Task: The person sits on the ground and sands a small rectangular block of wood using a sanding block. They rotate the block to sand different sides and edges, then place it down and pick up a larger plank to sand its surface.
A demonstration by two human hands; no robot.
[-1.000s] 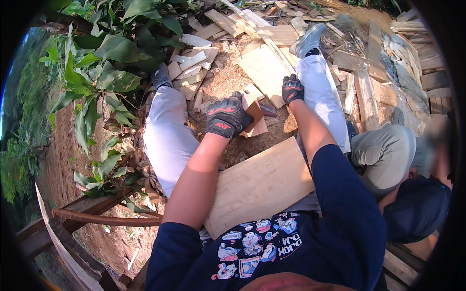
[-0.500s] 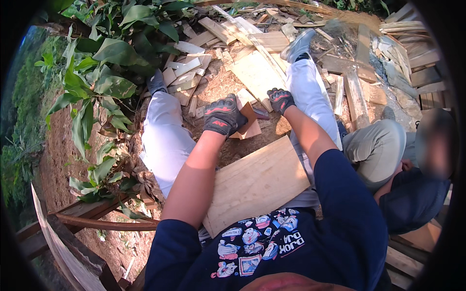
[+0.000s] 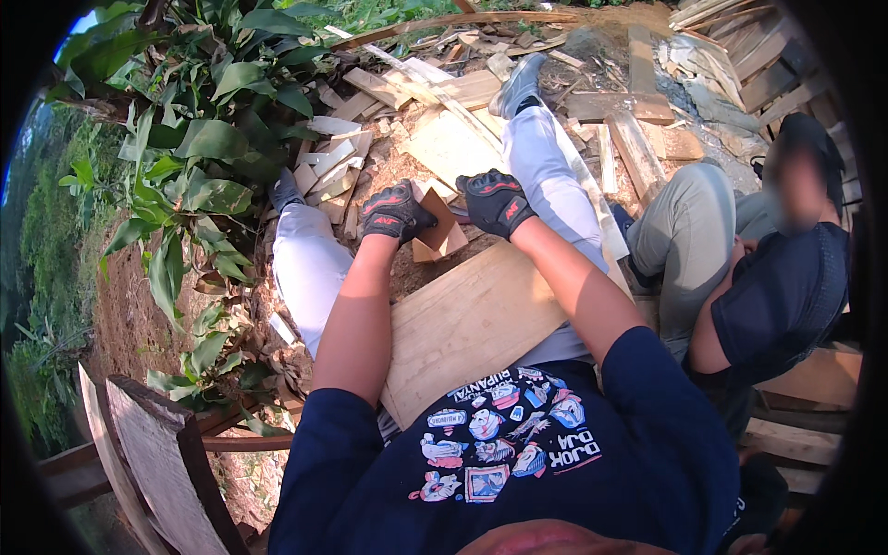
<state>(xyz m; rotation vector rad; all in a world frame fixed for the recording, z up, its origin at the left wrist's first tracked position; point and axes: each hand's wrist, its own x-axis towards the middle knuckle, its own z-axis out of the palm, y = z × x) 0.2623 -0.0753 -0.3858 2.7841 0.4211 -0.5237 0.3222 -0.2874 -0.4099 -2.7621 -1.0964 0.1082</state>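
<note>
My gloved left hand [image 3: 396, 212] clasps one small wooden piece [image 3: 437, 227] above the dirt between my knees; my right hand [image 3: 493, 201] is clenched just beside its far edge. One broad plank [image 3: 467, 322] lies across my lap. Since the earlier frame both hands sit closer together. A second person [image 3: 740, 277] sits at my right, scrap boards [image 3: 444, 102] ahead.

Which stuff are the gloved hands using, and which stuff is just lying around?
In use:
- left hand and right hand, both on the small wood piece
- wide board across the lap

Lying about:
- wood scraps by the leafy plant
- planks on the ground
- a seated person nearby
</note>
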